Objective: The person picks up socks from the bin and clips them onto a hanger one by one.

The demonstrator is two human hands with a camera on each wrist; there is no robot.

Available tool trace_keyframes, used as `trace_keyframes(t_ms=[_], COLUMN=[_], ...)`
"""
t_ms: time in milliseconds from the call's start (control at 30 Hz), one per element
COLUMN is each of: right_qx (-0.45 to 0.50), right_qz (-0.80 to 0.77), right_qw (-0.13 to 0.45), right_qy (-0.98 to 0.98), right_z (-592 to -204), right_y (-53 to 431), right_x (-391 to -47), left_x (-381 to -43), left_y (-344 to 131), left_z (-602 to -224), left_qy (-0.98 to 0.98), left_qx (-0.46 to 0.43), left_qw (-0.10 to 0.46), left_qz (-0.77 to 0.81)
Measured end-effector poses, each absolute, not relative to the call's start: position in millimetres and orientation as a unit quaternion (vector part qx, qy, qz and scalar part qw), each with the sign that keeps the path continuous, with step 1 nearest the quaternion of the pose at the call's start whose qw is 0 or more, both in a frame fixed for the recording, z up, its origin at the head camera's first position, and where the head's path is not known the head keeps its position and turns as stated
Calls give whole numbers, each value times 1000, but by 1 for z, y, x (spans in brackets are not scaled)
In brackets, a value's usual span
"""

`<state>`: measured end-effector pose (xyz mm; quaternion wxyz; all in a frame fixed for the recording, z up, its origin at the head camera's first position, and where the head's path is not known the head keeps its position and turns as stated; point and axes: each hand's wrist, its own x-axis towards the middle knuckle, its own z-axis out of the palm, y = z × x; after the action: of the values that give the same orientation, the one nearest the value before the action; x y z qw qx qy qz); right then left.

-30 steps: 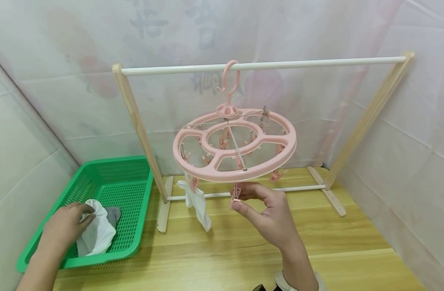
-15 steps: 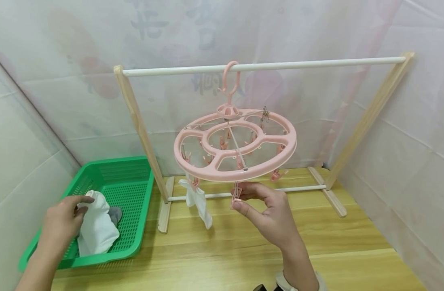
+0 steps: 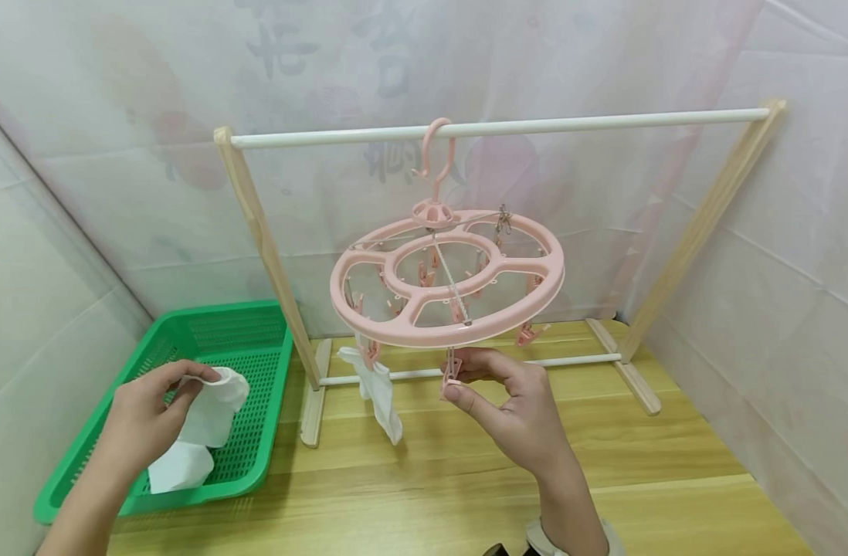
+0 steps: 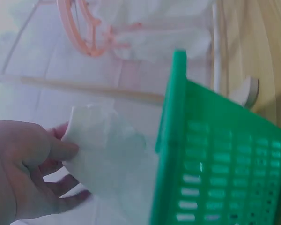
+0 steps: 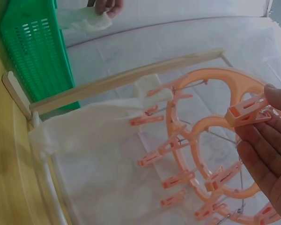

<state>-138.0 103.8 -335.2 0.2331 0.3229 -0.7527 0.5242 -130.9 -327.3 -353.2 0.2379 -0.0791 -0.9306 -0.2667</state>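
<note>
Over the green basket (image 3: 271, 432), my left hand (image 3: 146, 417) pinches a white sock (image 3: 215, 413) by its top edge, and the sock hangs down from the fingers. Another white piece of cloth (image 3: 181, 467) lies in the basket below it. My right hand (image 3: 514, 405) pinches a pink clothespin (image 3: 451, 373) between thumb and fingers, under the front rim of the round pink clip hanger (image 3: 438, 336). In the right wrist view that clothespin (image 5: 246, 111) sits between thumb and fingertips with no cloth in it. Left of it, a white sock (image 3: 378, 394) hangs clipped to the hanger.
The hanger hooks over the white top bar (image 3: 570, 123) of a wooden-legged rack (image 3: 702, 232). Several other pink clothespins (image 5: 178, 179) dangle around the rings. The rack's left foot (image 3: 314, 401) stands close beside the basket on the wood-grain table (image 3: 431, 502).
My left hand has lifted the white sock up and to the right, apart from the other cloth in the basket. My right hand stays on the clothespin.
</note>
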Motion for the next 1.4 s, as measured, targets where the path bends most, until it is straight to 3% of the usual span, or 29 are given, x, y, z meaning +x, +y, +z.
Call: trace_keyframes(t_ms=[500,767,1100,1400], right_qx=[326,342,357,368], right_qz=[519,528,544,550], right_qw=[241,274,291,293], right_qy=[-752,-727,-702,-690], right_z=[-333,-336,-336,-335], right_y=[103,102,101,98], right_x=[-136,-139,-140,-142], left_x=[-120,-108,-114,-116], left_y=[-259,-224,-188,-162], left_z=[-336,-337,-345,-342], left_qy=[-804,-778,-723,-749], left_qx=[-201,-192,-238,-224], left_qw=[342,309,310,312], left_qz=[-443,-513,-570,-540])
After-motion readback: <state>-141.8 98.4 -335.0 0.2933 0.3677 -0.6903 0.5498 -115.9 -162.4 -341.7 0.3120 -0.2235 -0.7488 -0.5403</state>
